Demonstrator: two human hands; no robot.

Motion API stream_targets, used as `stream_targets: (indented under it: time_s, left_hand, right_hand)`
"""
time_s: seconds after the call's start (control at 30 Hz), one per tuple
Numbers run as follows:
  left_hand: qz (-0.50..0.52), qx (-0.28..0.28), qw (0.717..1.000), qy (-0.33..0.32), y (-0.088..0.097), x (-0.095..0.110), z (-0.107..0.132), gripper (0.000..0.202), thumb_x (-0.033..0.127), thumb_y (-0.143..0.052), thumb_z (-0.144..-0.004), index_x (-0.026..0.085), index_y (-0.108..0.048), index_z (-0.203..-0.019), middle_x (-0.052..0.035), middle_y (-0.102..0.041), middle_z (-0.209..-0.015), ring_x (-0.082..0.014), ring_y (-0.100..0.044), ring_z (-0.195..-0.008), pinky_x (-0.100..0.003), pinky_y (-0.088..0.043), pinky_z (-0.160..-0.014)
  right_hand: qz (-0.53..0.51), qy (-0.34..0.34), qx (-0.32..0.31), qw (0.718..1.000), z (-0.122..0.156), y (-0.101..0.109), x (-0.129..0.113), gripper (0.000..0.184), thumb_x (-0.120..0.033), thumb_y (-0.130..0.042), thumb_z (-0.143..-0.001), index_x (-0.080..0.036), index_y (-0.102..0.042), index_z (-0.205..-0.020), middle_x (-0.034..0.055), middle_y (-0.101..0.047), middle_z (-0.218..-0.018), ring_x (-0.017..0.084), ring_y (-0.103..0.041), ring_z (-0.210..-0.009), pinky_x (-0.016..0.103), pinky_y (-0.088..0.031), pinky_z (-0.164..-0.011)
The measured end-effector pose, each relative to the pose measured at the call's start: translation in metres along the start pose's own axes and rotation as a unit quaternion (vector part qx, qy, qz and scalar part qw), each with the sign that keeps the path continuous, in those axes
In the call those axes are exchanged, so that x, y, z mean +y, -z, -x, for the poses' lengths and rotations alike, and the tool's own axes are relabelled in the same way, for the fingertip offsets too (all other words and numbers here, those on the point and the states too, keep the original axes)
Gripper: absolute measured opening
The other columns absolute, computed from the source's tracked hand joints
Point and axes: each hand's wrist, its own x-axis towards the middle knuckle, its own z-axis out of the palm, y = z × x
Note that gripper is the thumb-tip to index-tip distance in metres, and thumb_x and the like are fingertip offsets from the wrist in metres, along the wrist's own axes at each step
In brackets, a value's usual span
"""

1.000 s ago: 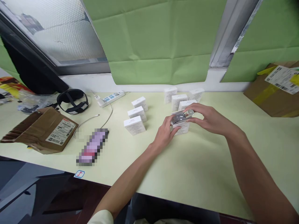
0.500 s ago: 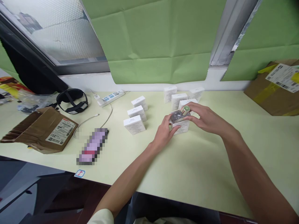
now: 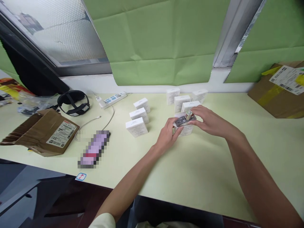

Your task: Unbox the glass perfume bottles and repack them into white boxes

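Observation:
A perfume bottle (image 3: 182, 121) of dark glass with a shiny metallic cap (image 3: 188, 114) lies across the top of a small white box (image 3: 186, 130). My right hand (image 3: 209, 122) pinches the bottle's right end between thumb and fingers. My left hand (image 3: 168, 134) is closed round the left side of the box, its thumb across the front and its fingertips by the bottle's left end. How far the bottle sits inside the box I cannot tell. Just behind stands another white box (image 3: 190, 105), partly covered by my right hand.
Several white boxes stand in two groups, one on the left (image 3: 137, 127) and one behind my hands (image 3: 173, 96). Farther left are a blurred phone (image 3: 95, 148), an open brown carton (image 3: 59, 133), a black headset (image 3: 78, 106) and a power strip (image 3: 114, 98). A taped carton (image 3: 277, 95) sits at the right.
The bottle has tipped and sunk slightly, so its cap now shows more from the side and sits a little lower. Both hands stay almost where they were.

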Motion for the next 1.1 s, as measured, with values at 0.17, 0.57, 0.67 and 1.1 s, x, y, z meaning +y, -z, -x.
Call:
stream_targets:
  time_s: [0.17, 0.57, 0.67, 1.1]
  left_hand:
    - [-0.003, 0.002, 1.0, 0.003, 0.001, 0.001, 0.0, 0.032, 0.041, -0.045, -0.1, 0.024, -0.043, -0.127, -0.0084, -0.057, -0.121, -0.0188, -0.059, -0.103, -0.035, -0.053, -0.088]
    - [-0.02, -0.003, 1.0, -0.007, 0.002, 0.002, 0.0, 0.028, 0.039, -0.043, -0.101, 0.023, -0.044, -0.123, -0.0079, -0.057, -0.118, -0.017, -0.059, -0.096, -0.032, -0.052, -0.084]
    - [-0.025, -0.007, 1.0, -0.013, 0.003, 0.002, -0.001, 0.028, 0.039, -0.043, -0.101, 0.022, -0.044, -0.122, -0.0078, -0.057, -0.115, -0.0163, -0.058, -0.091, -0.032, -0.051, -0.081]
    - [-0.005, -0.016, 1.0, -0.017, 0.003, 0.001, -0.001, 0.028, 0.04, -0.043, -0.101, 0.023, -0.045, -0.123, -0.0079, -0.057, -0.116, -0.0173, -0.06, -0.096, -0.033, -0.053, -0.083]
  right_hand:
    - [-0.014, 0.0, -0.003, 1.0, 0.001, 0.0, 0.001, 0.028, -0.05, -0.048, -0.096, -0.024, -0.058, -0.095, 0.0082, -0.063, -0.102, 0.028, -0.053, -0.102, 0.043, -0.044, -0.086]
    - [0.009, 0.001, -0.029, 1.0, -0.002, -0.004, -0.01, 0.024, -0.045, -0.05, -0.096, -0.023, -0.062, -0.097, 0.0081, -0.064, -0.099, 0.028, -0.055, -0.099, 0.041, -0.043, -0.082]
    - [0.016, -0.015, -0.025, 0.999, -0.002, -0.004, -0.02, 0.033, -0.048, -0.048, -0.097, -0.028, -0.06, -0.12, 0.0064, -0.065, -0.102, 0.026, -0.057, -0.097, 0.042, -0.041, -0.086]
    - [0.039, -0.084, -0.024, 0.995, -0.007, -0.008, -0.033, 0.034, -0.04, -0.04, -0.1, -0.023, -0.067, -0.086, 0.0035, -0.066, -0.08, 0.02, -0.055, -0.074, 0.032, -0.036, -0.064]
